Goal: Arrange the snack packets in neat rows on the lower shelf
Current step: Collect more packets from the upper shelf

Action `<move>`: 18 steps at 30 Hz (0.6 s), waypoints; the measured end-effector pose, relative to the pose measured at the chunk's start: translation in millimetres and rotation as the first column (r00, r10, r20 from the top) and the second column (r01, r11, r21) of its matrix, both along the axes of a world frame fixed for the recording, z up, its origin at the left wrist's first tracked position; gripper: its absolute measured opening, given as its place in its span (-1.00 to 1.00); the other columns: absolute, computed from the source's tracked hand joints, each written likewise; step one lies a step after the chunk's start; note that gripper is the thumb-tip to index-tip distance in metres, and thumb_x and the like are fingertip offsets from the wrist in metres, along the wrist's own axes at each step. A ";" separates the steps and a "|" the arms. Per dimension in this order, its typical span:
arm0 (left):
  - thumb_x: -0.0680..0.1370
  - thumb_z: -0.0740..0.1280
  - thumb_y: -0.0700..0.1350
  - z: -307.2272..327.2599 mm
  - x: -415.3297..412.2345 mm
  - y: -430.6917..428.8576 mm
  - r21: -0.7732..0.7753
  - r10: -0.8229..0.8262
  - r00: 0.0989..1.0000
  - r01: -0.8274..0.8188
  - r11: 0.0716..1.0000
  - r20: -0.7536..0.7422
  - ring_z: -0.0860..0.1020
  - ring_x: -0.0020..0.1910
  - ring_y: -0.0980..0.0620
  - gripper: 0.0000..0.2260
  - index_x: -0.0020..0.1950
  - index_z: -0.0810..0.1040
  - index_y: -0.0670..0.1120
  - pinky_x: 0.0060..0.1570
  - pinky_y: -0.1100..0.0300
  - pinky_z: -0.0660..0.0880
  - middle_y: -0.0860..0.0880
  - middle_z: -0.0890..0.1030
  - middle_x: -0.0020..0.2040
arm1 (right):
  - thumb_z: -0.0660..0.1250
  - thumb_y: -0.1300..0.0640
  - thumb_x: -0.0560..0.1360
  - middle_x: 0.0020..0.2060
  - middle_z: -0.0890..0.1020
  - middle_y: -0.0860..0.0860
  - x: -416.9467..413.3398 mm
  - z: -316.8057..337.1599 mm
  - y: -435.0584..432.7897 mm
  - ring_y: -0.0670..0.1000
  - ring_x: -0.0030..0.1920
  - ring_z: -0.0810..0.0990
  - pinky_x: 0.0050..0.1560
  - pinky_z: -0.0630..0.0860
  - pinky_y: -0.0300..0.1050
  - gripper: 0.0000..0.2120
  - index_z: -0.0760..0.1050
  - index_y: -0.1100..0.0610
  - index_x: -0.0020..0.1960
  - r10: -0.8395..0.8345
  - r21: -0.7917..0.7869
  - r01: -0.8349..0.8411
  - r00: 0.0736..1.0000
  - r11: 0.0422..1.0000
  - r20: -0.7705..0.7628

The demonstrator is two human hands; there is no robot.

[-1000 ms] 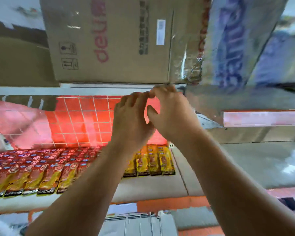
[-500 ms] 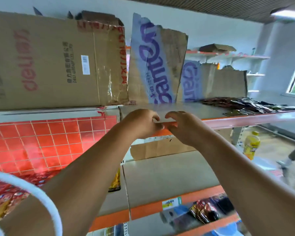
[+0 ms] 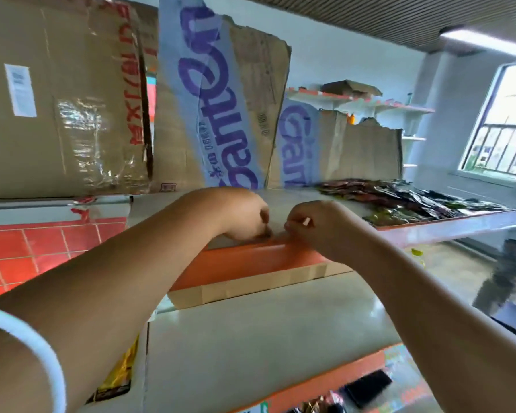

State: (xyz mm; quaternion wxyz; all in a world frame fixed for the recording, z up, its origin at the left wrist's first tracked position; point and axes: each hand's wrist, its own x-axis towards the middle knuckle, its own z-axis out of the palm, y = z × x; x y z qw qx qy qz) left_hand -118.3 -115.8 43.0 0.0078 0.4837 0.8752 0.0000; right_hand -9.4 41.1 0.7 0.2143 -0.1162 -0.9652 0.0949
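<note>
The view has swung right, away from the packet rows; only one yellow packet (image 3: 118, 375) shows on the lower shelf (image 3: 251, 338). The left hand (image 3: 245, 216) and right hand (image 3: 319, 231) now meet, fingers curled, at the upper shelf's orange rail (image 3: 245, 263). Whether they pinch anything, I cannot tell. Arranging looks paused; loose dark packets (image 3: 414, 201) lie near on the right.

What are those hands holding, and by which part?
Hard to tell. The right hand seems to pinch a white scrap by its end; the left hand, fingers curled, touches the orange shelf edge, hold unclear.
</note>
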 end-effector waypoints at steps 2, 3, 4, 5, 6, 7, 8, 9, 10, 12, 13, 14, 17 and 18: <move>0.67 0.25 0.08 4.2 -0.1 24.5 -0.044 -0.040 0.999 0.040 0.998 -0.004 0.57 0.17 -0.02 -0.70 0.37 0.56 0.10 0.17 0.05 0.53 0.03 0.60 0.28 | 0.38 -0.10 0.53 -0.23 0.59 -0.16 1.1 5.2 27.9 -0.08 -0.22 0.58 -0.24 0.48 -0.15 -0.92 0.56 -0.16 -0.14 -0.009 -0.014 0.009 1.000 1.000 0.005; 0.66 0.27 0.10 7.0 0.5 38.6 -0.064 -0.061 0.998 0.060 0.996 -0.012 0.56 0.14 -0.01 -0.70 0.36 0.57 0.10 0.13 0.07 0.52 0.05 0.60 0.26 | 0.40 -0.09 0.52 -0.26 0.59 -0.17 1.7 7.6 43.3 -0.08 -0.23 0.59 -0.24 0.50 -0.15 -0.92 0.56 -0.17 -0.15 -0.015 -0.027 0.015 1.000 1.000 0.000; 0.65 0.28 0.12 9.0 2.1 49.6 -0.085 -0.079 0.997 0.077 0.993 -0.012 0.56 0.12 0.00 -0.70 0.36 0.56 0.11 0.10 0.07 0.52 0.06 0.60 0.25 | 0.41 -0.07 0.51 -0.27 0.59 -0.18 2.1 9.1 57.0 -0.09 -0.24 0.59 -0.25 0.50 -0.16 -0.93 0.56 -0.17 -0.15 -0.019 -0.037 0.018 1.000 0.999 -0.007; 0.65 0.28 0.14 10.7 4.2 60.1 -0.108 -0.095 0.995 0.093 0.990 -0.014 0.56 0.11 0.00 -0.69 0.36 0.56 0.11 0.11 0.06 0.54 0.06 0.60 0.23 | 0.42 -0.04 0.51 -0.27 0.59 -0.19 2.5 10.3 69.7 -0.11 -0.25 0.57 -0.28 0.47 -0.23 -0.93 0.57 -0.16 -0.15 -0.017 -0.040 0.017 1.000 0.999 -0.018; 0.65 0.28 0.15 13.0 7.3 73.2 -0.134 -0.117 0.993 0.112 0.985 -0.026 0.56 0.10 -0.01 -0.69 0.35 0.57 0.10 0.12 0.04 0.55 0.04 0.60 0.21 | 0.42 -0.02 0.51 -0.28 0.58 -0.21 4.1 12.5 83.1 -0.15 -0.26 0.55 -0.31 0.40 -0.33 -0.92 0.57 -0.16 -0.14 -0.017 -0.039 0.016 0.999 0.999 -0.034; 0.66 0.26 0.15 15.1 10.2 84.2 -0.160 -0.138 0.989 0.129 0.979 -0.047 0.57 0.09 -0.02 -0.69 0.35 0.57 0.09 0.13 0.03 0.56 0.03 0.61 0.18 | 0.42 0.00 0.51 -0.28 0.57 -0.22 5.6 14.1 94.0 -0.19 -0.27 0.54 -0.34 0.34 -0.41 -0.92 0.57 -0.16 -0.14 -0.016 -0.039 0.014 0.999 0.999 -0.047; 0.66 0.25 0.17 17.8 13.7 97.2 -0.179 -0.159 0.985 0.145 0.973 -0.066 0.57 0.10 -0.02 -0.67 0.36 0.57 0.08 0.15 0.03 0.56 0.02 0.61 0.18 | 0.42 0.01 0.52 -0.28 0.57 -0.24 7.6 16.0 105.3 -0.22 -0.29 0.54 -0.37 0.33 -0.43 -0.91 0.57 -0.15 -0.14 -0.019 -0.044 0.017 0.999 0.999 -0.050; 0.66 0.25 0.18 19.9 16.5 108.6 -0.190 -0.172 0.982 0.156 0.969 -0.073 0.57 0.12 -0.02 -0.65 0.38 0.55 0.08 0.17 0.03 0.55 0.02 0.61 0.19 | 0.42 0.01 0.52 -0.30 0.57 -0.25 8.6 16.8 116.2 -0.27 -0.29 0.54 -0.37 0.33 -0.44 -0.90 0.58 -0.15 -0.15 -0.022 -0.051 0.019 0.999 0.998 -0.046; 0.66 0.25 0.19 22.1 19.1 118.5 -0.193 -0.183 0.980 0.166 0.967 -0.075 0.57 0.15 -0.02 -0.63 0.41 0.54 0.09 0.20 0.03 0.54 0.02 0.61 0.22 | 0.42 0.02 0.53 -0.31 0.57 -0.25 9.0 17.3 126.4 -0.31 -0.30 0.53 -0.35 0.35 -0.43 -0.90 0.58 -0.14 -0.15 -0.020 -0.056 0.018 0.999 0.998 -0.043; 0.65 0.25 0.20 26.7 24.8 144.9 -0.199 -0.208 0.975 0.189 0.962 -0.080 0.57 0.18 -0.03 -0.61 0.42 0.54 0.09 0.23 0.02 0.53 0.02 0.61 0.25 | 0.42 0.04 0.53 -0.29 0.60 -0.20 8.3 19.7 152.6 -0.26 -0.27 0.56 -0.23 0.44 -0.27 -0.90 0.60 -0.09 -0.17 -0.029 -0.047 0.026 0.998 0.999 -0.059; 0.65 0.25 0.22 27.8 27.6 160.0 -0.202 -0.213 0.974 0.194 0.960 -0.076 0.58 0.19 -0.04 -0.61 0.41 0.55 0.09 0.24 0.00 0.54 0.01 0.63 0.24 | 0.43 0.02 0.51 -0.26 0.64 -0.15 7.3 21.3 167.5 -0.18 -0.22 0.60 -0.16 0.52 -0.12 -0.93 0.63 -0.05 -0.15 -0.032 -0.074 0.027 0.997 0.997 -0.074; 0.63 0.26 0.24 28.6 30.0 172.9 -0.201 -0.213 0.975 0.196 0.960 -0.067 0.60 0.18 -0.05 -0.60 0.38 0.57 0.09 0.24 -0.03 0.55 0.00 0.64 0.23 | 0.42 -0.01 0.49 -0.23 0.67 -0.12 6.6 24.1 179.6 -0.09 -0.18 0.64 -0.12 0.56 -0.06 -0.94 0.64 -0.05 -0.12 -0.032 -0.101 0.022 0.995 0.995 -0.094; 0.60 0.30 0.27 29.1 38.1 213.8 -0.164 -0.183 0.983 0.178 0.970 -0.019 0.64 0.13 -0.03 -0.61 0.34 0.59 0.11 0.22 -0.06 0.59 -0.01 0.67 0.17 | 0.40 0.04 0.51 -0.26 0.67 -0.12 9.6 33.6 216.3 -0.15 -0.30 0.60 -0.29 0.53 -0.18 -0.94 0.65 -0.08 -0.11 -0.031 -0.097 0.022 0.996 0.995 -0.089; 0.59 0.31 0.28 29.0 41.6 228.5 -0.150 -0.168 0.986 0.166 0.975 0.005 0.64 0.11 -0.01 -0.61 0.34 0.59 0.13 0.21 -0.05 0.59 -0.01 0.67 0.17 | 0.39 0.05 0.52 -0.28 0.66 -0.12 10.2 36.7 231.0 -0.18 -0.33 0.59 -0.31 0.53 -0.19 -0.92 0.64 -0.08 -0.12 -0.021 -0.086 0.014 0.996 0.996 -0.085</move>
